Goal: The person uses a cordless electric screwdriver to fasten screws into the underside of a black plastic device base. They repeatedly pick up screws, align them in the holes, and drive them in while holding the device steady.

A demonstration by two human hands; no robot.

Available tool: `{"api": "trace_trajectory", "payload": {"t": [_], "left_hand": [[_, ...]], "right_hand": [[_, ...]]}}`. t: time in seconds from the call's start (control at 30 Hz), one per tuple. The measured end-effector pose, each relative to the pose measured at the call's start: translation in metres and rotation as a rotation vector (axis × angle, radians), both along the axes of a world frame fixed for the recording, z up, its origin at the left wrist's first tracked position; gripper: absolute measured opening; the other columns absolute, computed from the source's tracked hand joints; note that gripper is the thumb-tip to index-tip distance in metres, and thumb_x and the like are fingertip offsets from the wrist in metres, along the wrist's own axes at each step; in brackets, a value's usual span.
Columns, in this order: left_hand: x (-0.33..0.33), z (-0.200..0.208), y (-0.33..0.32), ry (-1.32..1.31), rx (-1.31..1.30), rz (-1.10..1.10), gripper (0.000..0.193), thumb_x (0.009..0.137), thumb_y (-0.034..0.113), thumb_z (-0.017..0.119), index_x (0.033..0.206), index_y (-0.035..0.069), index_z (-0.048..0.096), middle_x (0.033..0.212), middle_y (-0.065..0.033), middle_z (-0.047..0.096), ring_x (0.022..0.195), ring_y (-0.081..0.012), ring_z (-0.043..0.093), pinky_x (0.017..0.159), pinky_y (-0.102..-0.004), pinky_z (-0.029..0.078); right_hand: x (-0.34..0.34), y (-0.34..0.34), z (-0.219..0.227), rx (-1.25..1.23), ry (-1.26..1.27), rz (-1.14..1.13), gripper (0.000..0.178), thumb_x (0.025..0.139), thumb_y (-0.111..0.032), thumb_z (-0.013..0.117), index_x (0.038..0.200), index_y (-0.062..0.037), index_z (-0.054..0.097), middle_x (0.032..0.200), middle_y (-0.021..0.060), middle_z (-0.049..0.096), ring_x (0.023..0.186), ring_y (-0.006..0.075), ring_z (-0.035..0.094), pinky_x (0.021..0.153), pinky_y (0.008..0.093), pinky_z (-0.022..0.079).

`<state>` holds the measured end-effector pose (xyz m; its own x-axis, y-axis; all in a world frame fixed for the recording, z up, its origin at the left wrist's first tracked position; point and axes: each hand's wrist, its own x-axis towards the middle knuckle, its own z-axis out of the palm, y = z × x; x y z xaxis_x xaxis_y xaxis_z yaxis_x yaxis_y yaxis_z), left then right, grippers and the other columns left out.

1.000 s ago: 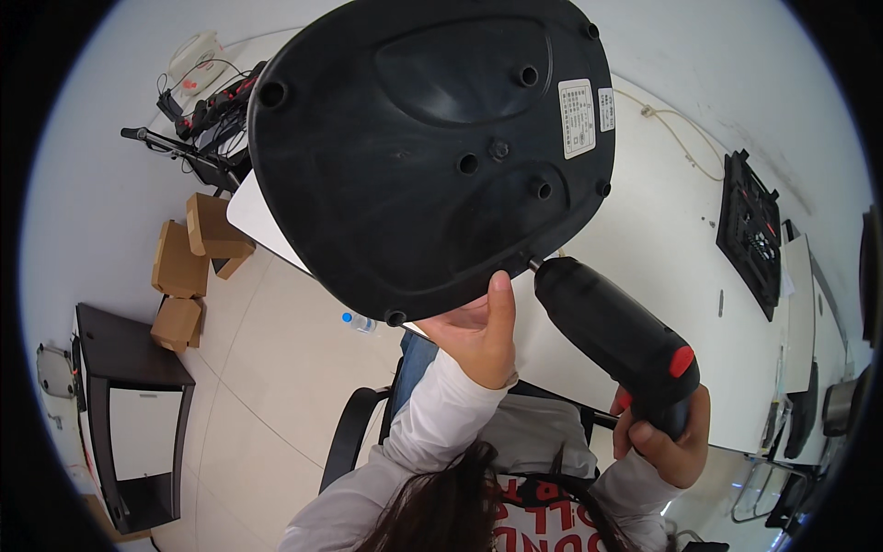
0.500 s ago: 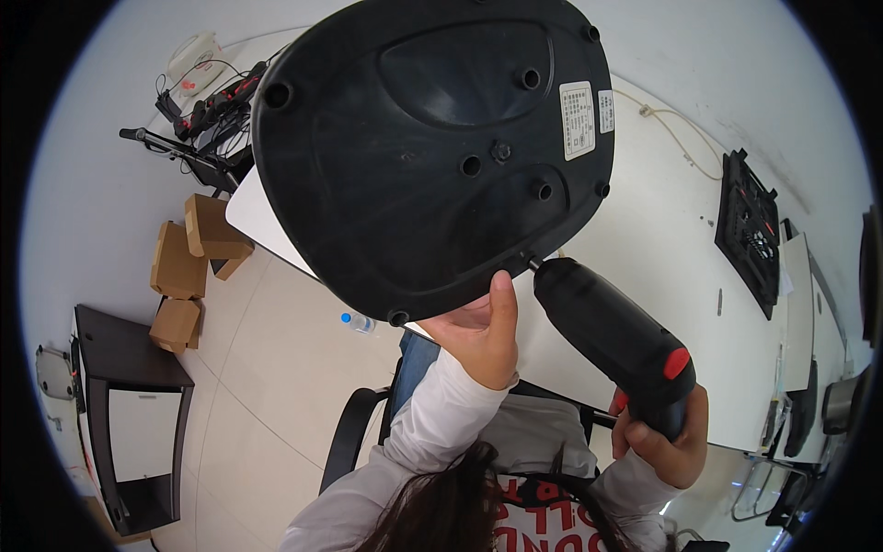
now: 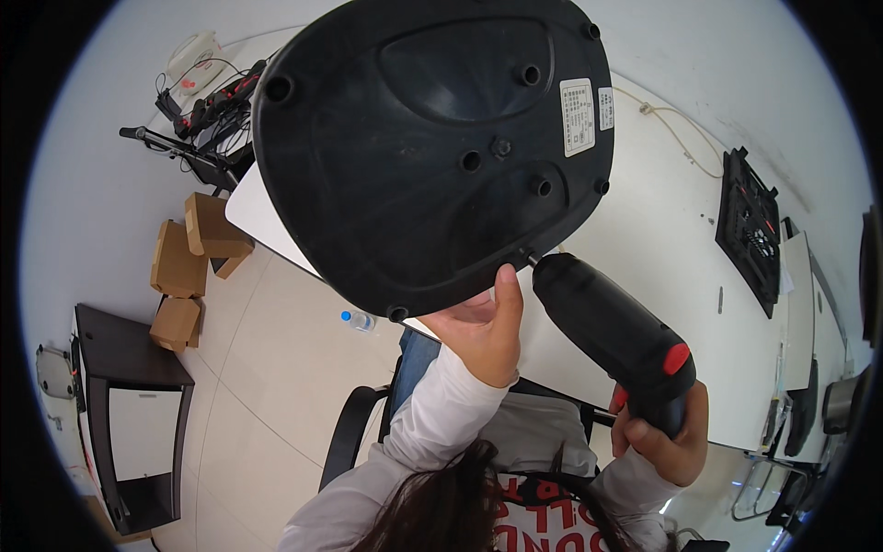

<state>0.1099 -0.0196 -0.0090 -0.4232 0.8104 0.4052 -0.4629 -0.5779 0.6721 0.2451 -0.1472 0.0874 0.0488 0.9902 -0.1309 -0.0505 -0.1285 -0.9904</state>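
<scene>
A large black plastic base [image 3: 395, 193] with rounded corners, several round holes and two white labels fills the upper middle, its underside facing me. My left hand [image 3: 486, 336] grips its near edge, thumb on the underside and fingers hidden behind it. My right hand [image 3: 670, 442] is wrapped round the handle of a black power screwdriver [image 3: 602, 313] with red parts. The tool slants up to the left, and its metal bit meets the base at a hole by the near right edge, close to my left thumb. Any screw there is hidden.
Below lies a white table [image 3: 667, 248]. An open black tool case [image 3: 750, 230] sits at its right side, and black cables [image 3: 221, 120] are heaped at the far left. Cardboard boxes [image 3: 179, 262], a dark cabinet [image 3: 133, 405] and a water bottle [image 3: 359, 321] stand on the left.
The base has shifted very slightly, its near edge a touch higher, and the screwdriver has moved up a little with it. Both hands keep their holds.
</scene>
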Motion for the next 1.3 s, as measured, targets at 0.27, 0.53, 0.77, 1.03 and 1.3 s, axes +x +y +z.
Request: {"api": "trace_trajectory", "payload": {"t": [0.27,0.53,0.77,1.03,1.3], "left_hand": [[-0.002,-0.003,0.001,0.028,0.000,0.029,0.070,0.079,-0.004,0.063,0.134,0.002,0.020,0.131,-0.0175,0.036,0.115,-0.0220,0.046,0.094,-0.0330,0.042],[-0.002,-0.002,0.001,0.046,0.013,0.020,0.068,0.079,-0.005,0.062,0.134,0.001,0.021,0.129,-0.0171,0.038,0.113,-0.0211,0.047,0.093,-0.0322,0.042],[0.001,-0.007,0.002,0.052,0.072,0.053,0.066,0.078,-0.005,0.066,0.131,0.007,0.030,0.128,-0.0114,0.045,0.115,-0.0207,0.049,0.099,-0.0330,0.039],[-0.003,-0.012,0.000,0.004,0.088,0.038,0.066,0.081,-0.005,0.058,0.134,0.003,0.020,0.129,-0.0160,0.038,0.114,-0.0215,0.046,0.098,-0.0352,0.038],[-0.012,-0.024,0.010,-0.083,0.154,0.038,0.054,0.083,-0.008,0.050,0.131,0.001,0.029,0.125,-0.0130,0.045,0.114,-0.0195,0.047,0.099,-0.0319,0.037]], "right_hand": [[-0.002,0.004,0.008,-0.084,0.010,0.003,0.046,0.069,-0.010,0.072,0.108,0.0062,0.053,0.086,0.0126,0.063,0.077,0.0167,0.061,0.072,0.0292,0.048],[-0.001,0.005,0.001,-0.034,0.017,0.011,0.046,0.068,-0.009,0.071,0.108,0.0064,0.053,0.086,0.0124,0.064,0.074,0.0164,0.061,0.067,0.0278,0.049],[-0.003,0.003,-0.005,0.038,0.055,-0.024,0.044,0.069,-0.007,0.071,0.107,0.0067,0.053,0.086,0.0125,0.063,0.072,0.0151,0.061,0.062,0.0263,0.050],[-0.002,0.002,-0.005,-0.010,0.060,-0.005,0.047,0.070,-0.007,0.072,0.109,0.0074,0.051,0.087,0.0136,0.064,0.068,0.0139,0.061,0.059,0.0249,0.050],[0.002,-0.007,-0.025,0.084,0.051,-0.037,0.059,0.066,-0.001,0.071,0.118,0.0109,0.045,0.086,0.0183,0.063,0.064,0.0166,0.061,0.060,0.0279,0.050]]}}
